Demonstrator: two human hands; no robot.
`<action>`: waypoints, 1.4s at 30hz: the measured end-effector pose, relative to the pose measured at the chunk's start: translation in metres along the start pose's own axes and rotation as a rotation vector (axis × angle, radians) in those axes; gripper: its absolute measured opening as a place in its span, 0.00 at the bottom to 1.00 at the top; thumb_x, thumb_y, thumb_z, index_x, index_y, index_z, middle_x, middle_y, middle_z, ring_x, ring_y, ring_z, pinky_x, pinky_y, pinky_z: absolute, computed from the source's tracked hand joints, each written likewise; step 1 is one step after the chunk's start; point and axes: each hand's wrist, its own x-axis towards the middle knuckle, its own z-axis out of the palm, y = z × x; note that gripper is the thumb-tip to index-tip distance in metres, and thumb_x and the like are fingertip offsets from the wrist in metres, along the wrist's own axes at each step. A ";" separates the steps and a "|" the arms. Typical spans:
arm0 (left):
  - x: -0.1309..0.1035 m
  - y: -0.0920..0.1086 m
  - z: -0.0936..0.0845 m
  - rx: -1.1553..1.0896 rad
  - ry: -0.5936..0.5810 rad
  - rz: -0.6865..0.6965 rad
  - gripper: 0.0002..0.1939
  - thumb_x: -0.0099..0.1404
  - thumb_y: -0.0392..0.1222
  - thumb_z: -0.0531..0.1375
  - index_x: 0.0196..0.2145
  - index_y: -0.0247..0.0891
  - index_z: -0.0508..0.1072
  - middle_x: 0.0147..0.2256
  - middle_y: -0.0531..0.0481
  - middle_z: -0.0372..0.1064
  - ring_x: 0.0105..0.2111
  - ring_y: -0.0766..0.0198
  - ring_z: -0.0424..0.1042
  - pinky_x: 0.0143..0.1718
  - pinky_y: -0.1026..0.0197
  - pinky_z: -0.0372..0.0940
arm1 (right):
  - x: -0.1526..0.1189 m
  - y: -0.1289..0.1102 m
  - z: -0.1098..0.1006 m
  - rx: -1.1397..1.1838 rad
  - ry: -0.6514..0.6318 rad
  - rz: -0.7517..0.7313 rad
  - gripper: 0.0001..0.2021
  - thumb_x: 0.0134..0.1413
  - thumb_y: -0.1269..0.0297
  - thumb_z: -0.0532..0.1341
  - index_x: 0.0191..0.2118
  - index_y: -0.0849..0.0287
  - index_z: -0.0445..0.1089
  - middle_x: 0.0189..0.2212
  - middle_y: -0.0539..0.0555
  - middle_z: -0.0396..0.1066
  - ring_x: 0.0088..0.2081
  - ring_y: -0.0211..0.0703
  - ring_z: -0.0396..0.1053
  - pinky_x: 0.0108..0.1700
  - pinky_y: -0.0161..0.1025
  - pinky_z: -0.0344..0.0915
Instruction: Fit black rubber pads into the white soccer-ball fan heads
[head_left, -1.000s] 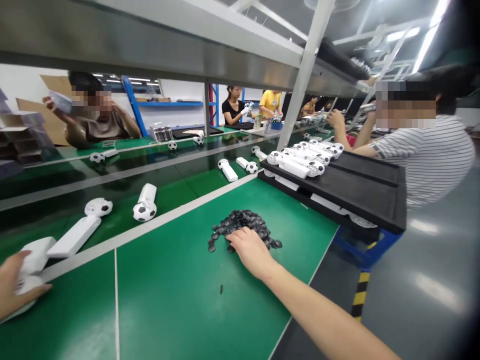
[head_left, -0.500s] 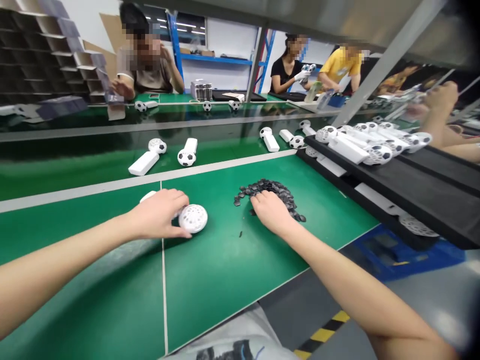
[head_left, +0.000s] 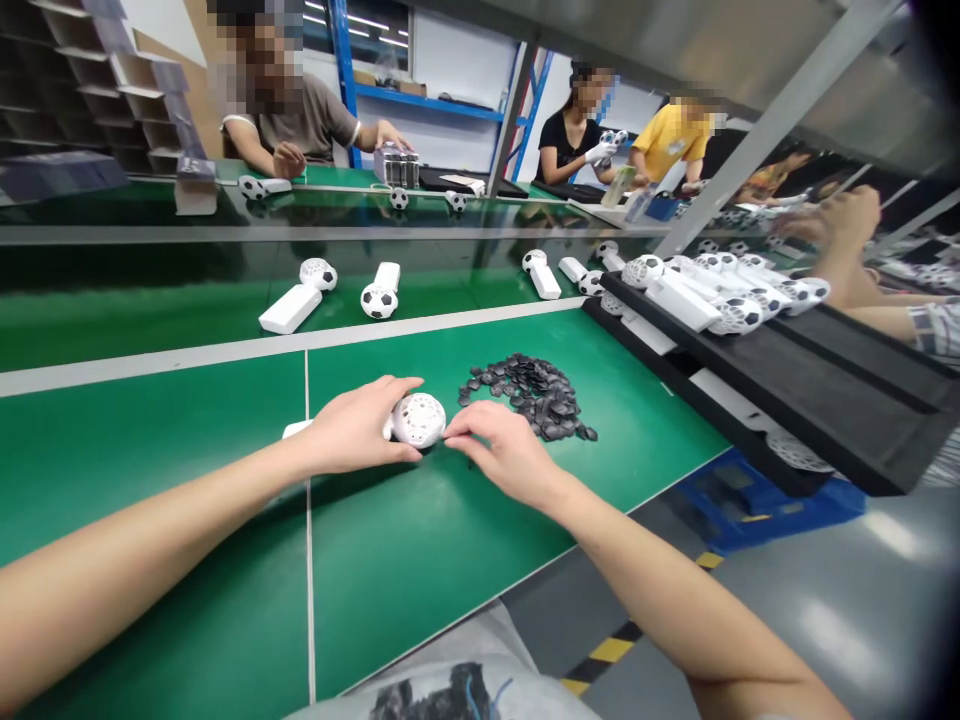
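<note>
The white, plastic-looking piece with a perforated round head and long flat handle (head_left: 419, 420) is left of the heap of small black flakes (head_left: 541, 392), between both hands. Its head points toward the heap, handle away, long axis sideways. The left hand (head_left: 367, 425), palm down, grips it behind the head; the right hand (head_left: 502, 448), on the heap's near side, pinches narrowly at the head's edge, any contents indiscernible.

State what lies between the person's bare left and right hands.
The head view shows a white, ball-shaped piece with holes there, held by the left hand and close to the right hand.
</note>
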 end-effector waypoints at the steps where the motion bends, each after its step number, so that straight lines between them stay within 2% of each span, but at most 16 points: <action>1: 0.000 -0.002 -0.001 -0.027 -0.006 0.000 0.43 0.49 0.59 0.62 0.59 0.43 0.52 0.51 0.47 0.60 0.47 0.53 0.65 0.42 0.58 0.62 | 0.001 -0.003 0.003 -0.028 -0.001 -0.013 0.03 0.55 0.67 0.59 0.32 0.58 0.69 0.32 0.51 0.71 0.37 0.41 0.66 0.43 0.41 0.61; 5: -0.003 -0.002 -0.001 -0.067 -0.005 0.031 0.41 0.50 0.61 0.61 0.58 0.46 0.55 0.50 0.49 0.62 0.45 0.54 0.66 0.40 0.59 0.62 | 0.009 -0.010 0.014 -0.104 0.042 -0.059 0.02 0.50 0.69 0.62 0.28 0.59 0.68 0.39 0.55 0.69 0.42 0.46 0.64 0.45 0.45 0.60; 9: -0.003 0.001 0.000 -0.080 0.031 0.054 0.31 0.52 0.61 0.58 0.51 0.47 0.62 0.44 0.51 0.66 0.41 0.56 0.68 0.35 0.60 0.62 | 0.017 -0.013 0.019 -0.098 0.033 -0.077 0.02 0.51 0.70 0.61 0.29 0.58 0.66 0.47 0.55 0.66 0.48 0.48 0.62 0.48 0.48 0.58; 12: -0.003 0.001 -0.001 -0.085 0.037 0.049 0.29 0.53 0.61 0.58 0.50 0.47 0.62 0.43 0.51 0.66 0.40 0.55 0.68 0.34 0.60 0.61 | 0.018 -0.011 0.021 -0.020 0.026 -0.010 0.06 0.50 0.70 0.61 0.36 0.58 0.65 0.51 0.58 0.63 0.52 0.49 0.59 0.50 0.50 0.58; 15: -0.002 -0.001 -0.001 -0.123 0.016 0.036 0.31 0.54 0.60 0.58 0.53 0.49 0.60 0.46 0.51 0.66 0.42 0.55 0.67 0.37 0.58 0.62 | 0.016 -0.006 0.024 0.108 0.025 0.131 0.18 0.50 0.66 0.61 0.47 0.59 0.59 0.54 0.62 0.59 0.55 0.49 0.58 0.52 0.50 0.59; 18: 0.000 -0.002 -0.001 -0.175 0.015 -0.011 0.30 0.52 0.59 0.60 0.51 0.50 0.62 0.48 0.53 0.65 0.44 0.54 0.67 0.39 0.58 0.62 | 0.013 -0.002 0.030 0.222 -0.017 0.199 0.24 0.51 0.64 0.59 0.54 0.58 0.54 0.52 0.60 0.61 0.52 0.47 0.61 0.51 0.47 0.62; 24: -0.001 -0.004 0.001 -0.209 0.017 -0.033 0.30 0.51 0.60 0.59 0.51 0.50 0.63 0.47 0.54 0.66 0.45 0.53 0.66 0.40 0.58 0.62 | 0.014 -0.003 0.037 0.262 0.019 0.248 0.23 0.51 0.61 0.60 0.52 0.58 0.56 0.50 0.58 0.63 0.49 0.45 0.63 0.49 0.43 0.63; 27: -0.003 -0.004 0.003 -0.155 0.022 -0.028 0.32 0.52 0.61 0.58 0.53 0.50 0.60 0.48 0.54 0.65 0.46 0.52 0.66 0.40 0.56 0.62 | 0.015 0.005 0.025 0.281 0.000 0.267 0.17 0.52 0.61 0.60 0.48 0.56 0.61 0.45 0.54 0.67 0.45 0.41 0.66 0.45 0.39 0.64; 30: -0.006 -0.002 0.004 -0.061 0.028 -0.012 0.33 0.53 0.59 0.58 0.55 0.49 0.58 0.49 0.52 0.64 0.46 0.51 0.66 0.41 0.55 0.62 | 0.009 0.023 0.002 0.081 0.033 0.365 0.07 0.53 0.63 0.59 0.38 0.58 0.67 0.38 0.53 0.68 0.38 0.38 0.67 0.42 0.38 0.64; 33: -0.006 -0.001 0.005 0.010 0.034 0.023 0.32 0.54 0.54 0.58 0.56 0.48 0.57 0.50 0.52 0.63 0.45 0.50 0.66 0.41 0.55 0.63 | -0.002 0.039 -0.016 -0.197 -0.003 0.526 0.08 0.49 0.63 0.62 0.36 0.59 0.68 0.37 0.54 0.66 0.36 0.40 0.66 0.38 0.39 0.63; 35: -0.006 -0.002 0.004 0.035 0.023 0.045 0.31 0.55 0.48 0.55 0.56 0.46 0.57 0.51 0.51 0.63 0.44 0.51 0.67 0.39 0.55 0.63 | -0.007 0.045 -0.020 -0.264 -0.060 0.582 0.08 0.49 0.62 0.63 0.36 0.57 0.69 0.37 0.54 0.66 0.36 0.41 0.66 0.36 0.38 0.62; 38: -0.007 -0.009 0.001 0.064 -0.009 0.167 0.31 0.54 0.40 0.51 0.57 0.45 0.56 0.51 0.50 0.64 0.44 0.53 0.67 0.40 0.56 0.62 | -0.010 0.048 -0.021 -0.249 -0.077 0.573 0.06 0.48 0.64 0.63 0.33 0.56 0.68 0.36 0.52 0.65 0.34 0.39 0.65 0.35 0.36 0.61; 40: -0.007 -0.014 -0.002 0.087 -0.003 0.272 0.30 0.54 0.37 0.49 0.56 0.45 0.58 0.50 0.50 0.65 0.46 0.53 0.65 0.43 0.54 0.59 | -0.009 0.048 -0.020 -0.187 -0.070 0.545 0.05 0.47 0.67 0.63 0.32 0.57 0.67 0.32 0.50 0.66 0.32 0.37 0.64 0.34 0.35 0.60; 42: -0.008 -0.017 -0.004 0.114 0.031 0.303 0.29 0.55 0.36 0.48 0.55 0.46 0.61 0.48 0.48 0.67 0.47 0.52 0.63 0.44 0.52 0.57 | -0.009 0.046 -0.019 -0.085 -0.070 0.522 0.04 0.48 0.69 0.62 0.31 0.58 0.66 0.27 0.48 0.65 0.29 0.36 0.64 0.33 0.34 0.60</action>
